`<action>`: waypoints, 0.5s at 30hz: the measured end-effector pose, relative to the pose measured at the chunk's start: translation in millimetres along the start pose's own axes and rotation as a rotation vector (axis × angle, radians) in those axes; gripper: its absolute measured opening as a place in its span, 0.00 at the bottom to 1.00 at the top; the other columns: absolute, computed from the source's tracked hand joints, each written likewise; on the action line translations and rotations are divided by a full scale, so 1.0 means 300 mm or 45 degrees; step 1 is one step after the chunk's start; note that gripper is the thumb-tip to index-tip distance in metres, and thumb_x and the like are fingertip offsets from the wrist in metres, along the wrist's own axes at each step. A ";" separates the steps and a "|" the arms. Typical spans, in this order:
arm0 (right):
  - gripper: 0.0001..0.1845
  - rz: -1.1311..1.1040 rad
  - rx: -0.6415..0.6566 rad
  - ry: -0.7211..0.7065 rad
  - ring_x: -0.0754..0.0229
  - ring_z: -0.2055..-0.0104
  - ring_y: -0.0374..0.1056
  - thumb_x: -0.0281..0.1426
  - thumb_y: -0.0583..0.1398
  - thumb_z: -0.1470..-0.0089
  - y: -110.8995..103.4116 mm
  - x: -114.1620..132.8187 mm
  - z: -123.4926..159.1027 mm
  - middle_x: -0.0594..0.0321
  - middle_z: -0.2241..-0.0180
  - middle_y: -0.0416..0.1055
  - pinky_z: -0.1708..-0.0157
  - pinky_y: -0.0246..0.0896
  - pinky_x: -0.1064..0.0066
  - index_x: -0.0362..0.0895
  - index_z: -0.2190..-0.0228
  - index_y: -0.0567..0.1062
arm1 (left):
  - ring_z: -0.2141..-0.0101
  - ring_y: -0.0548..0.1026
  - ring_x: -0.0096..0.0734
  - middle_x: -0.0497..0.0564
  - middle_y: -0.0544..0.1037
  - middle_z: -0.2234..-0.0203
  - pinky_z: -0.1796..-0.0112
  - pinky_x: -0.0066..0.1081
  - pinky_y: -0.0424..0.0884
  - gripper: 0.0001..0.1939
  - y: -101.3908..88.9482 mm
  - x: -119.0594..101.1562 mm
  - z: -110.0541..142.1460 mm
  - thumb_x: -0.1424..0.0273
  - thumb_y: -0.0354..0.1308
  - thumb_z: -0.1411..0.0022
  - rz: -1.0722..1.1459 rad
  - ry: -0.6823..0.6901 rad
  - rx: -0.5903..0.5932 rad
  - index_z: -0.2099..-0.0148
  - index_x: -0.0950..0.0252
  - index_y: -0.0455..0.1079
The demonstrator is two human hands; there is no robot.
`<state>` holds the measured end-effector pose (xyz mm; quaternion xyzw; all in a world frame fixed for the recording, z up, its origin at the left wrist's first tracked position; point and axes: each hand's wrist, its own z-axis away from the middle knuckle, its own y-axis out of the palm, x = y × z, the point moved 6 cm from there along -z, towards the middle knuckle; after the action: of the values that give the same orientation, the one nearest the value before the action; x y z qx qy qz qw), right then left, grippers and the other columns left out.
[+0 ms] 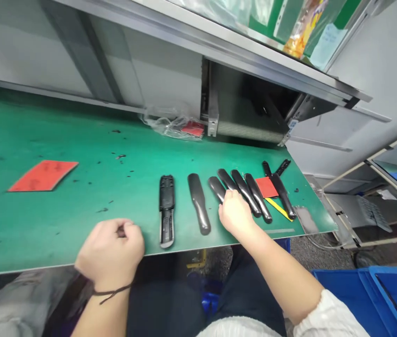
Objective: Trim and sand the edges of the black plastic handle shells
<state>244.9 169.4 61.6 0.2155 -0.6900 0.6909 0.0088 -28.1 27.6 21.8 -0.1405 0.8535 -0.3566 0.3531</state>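
My left hand [112, 250] rests at the table's near edge, closed into a fist; nothing shows in it. To its right lies an open black plastic shell [167, 210], its ribbed inside facing up. A smooth black shell [198, 203] lies beside that, outer side up. My right hand [236, 213] is closed over the near part of another glossy black shell [217, 187], its fingertips partly hidden. Several similar shells [245, 192] lie in a row just right of and behind this hand.
A red sheet [46, 175] lies on the green table [79, 206] at left. On the right are a red square [266, 187], a yellow strip [279, 209] and more black parts [283, 194]. A clear plastic bag [170, 124] lies by a conveyor [250, 128]. Blue bins [366, 295] stand lower right.
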 end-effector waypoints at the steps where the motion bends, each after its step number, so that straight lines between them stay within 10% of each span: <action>1: 0.14 0.071 -0.002 0.010 0.40 0.47 0.69 0.25 0.61 0.38 0.012 0.021 -0.024 0.37 0.52 0.73 0.44 0.66 0.52 0.32 0.51 0.74 | 0.69 0.71 0.37 0.50 0.77 0.70 0.73 0.33 0.54 0.09 0.002 0.001 0.003 0.67 0.55 0.37 0.020 0.028 -0.002 0.64 0.62 0.77; 10: 0.25 0.178 0.173 0.006 0.42 0.45 0.72 0.46 0.63 0.32 0.060 0.223 -0.079 0.41 0.49 0.75 0.43 0.68 0.53 0.35 0.52 0.78 | 0.68 0.72 0.40 0.52 0.78 0.69 0.70 0.36 0.55 0.07 0.006 0.003 0.015 0.70 0.56 0.33 0.078 0.114 0.022 0.64 0.61 0.74; 15: 0.16 -0.134 0.335 0.145 0.51 0.48 0.75 0.39 0.67 0.35 0.091 0.268 -0.126 0.54 0.50 0.77 0.45 0.71 0.51 0.40 0.52 0.77 | 0.64 0.75 0.42 0.53 0.79 0.67 0.70 0.36 0.57 0.07 0.011 0.010 0.010 0.69 0.56 0.33 0.065 0.087 0.028 0.63 0.61 0.74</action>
<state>152.7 181.4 62.4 0.2111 -0.5795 0.7852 0.0558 -28.2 27.0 16.5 -0.1024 0.8644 -0.3614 0.3342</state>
